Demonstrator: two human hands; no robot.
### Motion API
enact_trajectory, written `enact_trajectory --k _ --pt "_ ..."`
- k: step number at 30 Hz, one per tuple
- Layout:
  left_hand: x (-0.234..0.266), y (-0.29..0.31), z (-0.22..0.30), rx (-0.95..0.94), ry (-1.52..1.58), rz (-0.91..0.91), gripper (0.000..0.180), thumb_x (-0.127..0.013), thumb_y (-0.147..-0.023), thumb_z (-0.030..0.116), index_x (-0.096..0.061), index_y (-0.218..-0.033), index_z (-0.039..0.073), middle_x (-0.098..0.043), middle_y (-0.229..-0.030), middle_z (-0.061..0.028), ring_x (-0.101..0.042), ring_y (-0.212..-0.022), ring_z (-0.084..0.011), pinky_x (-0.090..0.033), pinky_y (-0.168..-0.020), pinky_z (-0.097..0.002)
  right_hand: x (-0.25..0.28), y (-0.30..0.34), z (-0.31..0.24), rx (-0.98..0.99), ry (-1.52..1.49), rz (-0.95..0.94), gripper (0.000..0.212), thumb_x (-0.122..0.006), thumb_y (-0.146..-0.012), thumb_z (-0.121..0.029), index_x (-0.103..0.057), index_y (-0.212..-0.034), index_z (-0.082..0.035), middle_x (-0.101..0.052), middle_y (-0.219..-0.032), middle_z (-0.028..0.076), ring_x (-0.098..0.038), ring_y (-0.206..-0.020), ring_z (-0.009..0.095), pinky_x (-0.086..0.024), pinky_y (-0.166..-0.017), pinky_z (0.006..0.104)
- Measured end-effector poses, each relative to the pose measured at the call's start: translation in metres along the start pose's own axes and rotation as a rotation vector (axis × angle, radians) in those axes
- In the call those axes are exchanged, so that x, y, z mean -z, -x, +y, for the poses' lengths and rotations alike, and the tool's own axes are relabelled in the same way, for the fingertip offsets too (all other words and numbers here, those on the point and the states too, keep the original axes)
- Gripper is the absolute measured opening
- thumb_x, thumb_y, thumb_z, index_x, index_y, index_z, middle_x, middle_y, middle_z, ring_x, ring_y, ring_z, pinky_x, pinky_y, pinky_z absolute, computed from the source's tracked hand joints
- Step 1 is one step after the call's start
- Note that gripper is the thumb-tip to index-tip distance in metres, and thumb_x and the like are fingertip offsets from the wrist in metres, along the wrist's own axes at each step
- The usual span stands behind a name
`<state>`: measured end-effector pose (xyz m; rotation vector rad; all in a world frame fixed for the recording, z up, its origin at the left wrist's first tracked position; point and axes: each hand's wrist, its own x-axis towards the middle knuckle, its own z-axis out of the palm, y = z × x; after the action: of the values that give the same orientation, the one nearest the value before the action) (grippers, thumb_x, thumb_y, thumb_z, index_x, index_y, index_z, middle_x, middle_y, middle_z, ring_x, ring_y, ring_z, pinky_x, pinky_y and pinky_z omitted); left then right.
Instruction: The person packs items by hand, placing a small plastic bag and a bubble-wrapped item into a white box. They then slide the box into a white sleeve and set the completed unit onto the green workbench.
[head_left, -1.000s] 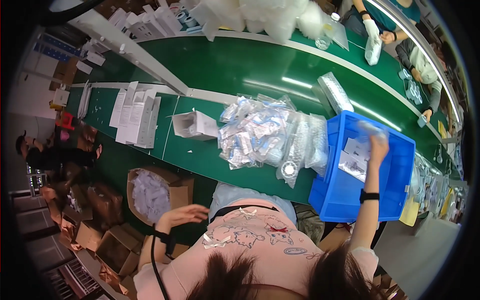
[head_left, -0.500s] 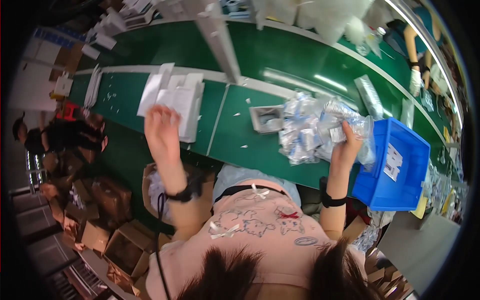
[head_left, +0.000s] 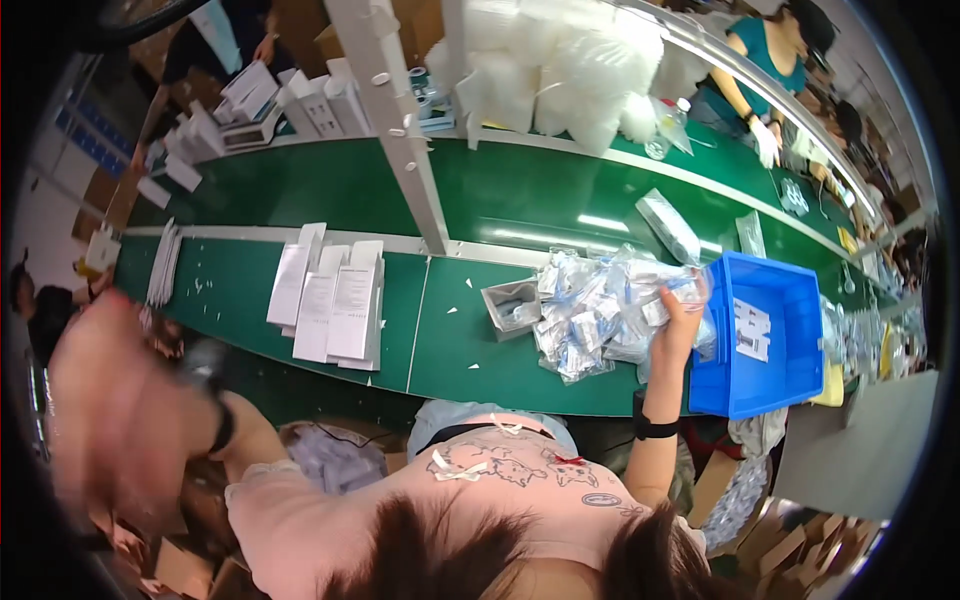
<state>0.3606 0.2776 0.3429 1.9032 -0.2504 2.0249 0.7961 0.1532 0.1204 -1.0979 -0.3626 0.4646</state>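
Observation:
On the right, my right hand (head_left: 680,325) is closed on a clear plastic bag (head_left: 686,289) at the edge of a pile of small clear packets (head_left: 590,318). What lies inside the held bag is hard to make out. My left hand (head_left: 115,390), raised at the far left and off the bench, is smeared by motion, so its fingers cannot be read. An open white box (head_left: 512,307) with something grey inside adjoins the packets. Right of the pile stands a blue plastic bin (head_left: 765,375) with a white label. Several upright white boxes (head_left: 352,310) are grouped left of the bench seam.
A metal post (head_left: 392,130) rises behind the green bench (head_left: 440,345). Beyond lies a belt (head_left: 520,200) with a wrapped packet (head_left: 668,226) on it. Two co-workers are across it; the right one wears a white glove (head_left: 766,145). A carton (head_left: 330,455) of white material stands below.
My left hand has swung from over the white boxes to the far left, off the bench. My right hand stays closed on the bag. The whole view has shifted, showing more beyond the bench.

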Motion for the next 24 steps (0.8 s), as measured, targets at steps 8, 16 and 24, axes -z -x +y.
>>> enact_trajectory --k 8,16,24 --pt "-0.127 0.282 -0.076 1.206 -0.226 -0.534 0.092 -0.079 -0.054 0.013 -0.023 -0.127 0.008 -0.031 -0.127 -0.0110 -0.029 -0.121 -0.0239 -0.035 -0.093 -0.0366 0.018 0.025 0.126 -0.220 0.443 -0.172 0.054 -0.064 -0.060 -0.001 -0.047 -0.112 -0.005 -0.057 -0.097 0.012 -0.056 -0.087 0.021 -0.044 -0.074 0.0297" --pt "-0.133 0.327 -0.097 1.230 -0.055 -0.374 0.096 -0.079 -0.053 0.007 -0.019 -0.128 0.007 -0.035 -0.124 -0.0153 -0.039 -0.115 -0.0259 -0.035 -0.095 -0.0383 -0.046 -0.005 0.160 0.022 0.981 -0.474 0.052 -0.064 -0.061 -0.010 -0.047 -0.110 -0.002 -0.055 -0.102 0.020 -0.053 -0.095 0.034 -0.042 -0.081 0.0333" --pt "-0.081 0.321 -0.119 1.274 -0.095 -0.254 0.091 -0.077 -0.054 0.003 -0.022 -0.126 0.005 -0.038 -0.123 -0.0151 -0.041 -0.114 -0.0256 -0.037 -0.094 -0.0369 -0.066 0.023 0.183 0.056 1.349 -1.234 0.046 -0.065 -0.062 -0.012 -0.054 -0.105 -0.005 -0.048 -0.110 0.021 -0.048 -0.100 0.038 -0.041 -0.085 0.0383"
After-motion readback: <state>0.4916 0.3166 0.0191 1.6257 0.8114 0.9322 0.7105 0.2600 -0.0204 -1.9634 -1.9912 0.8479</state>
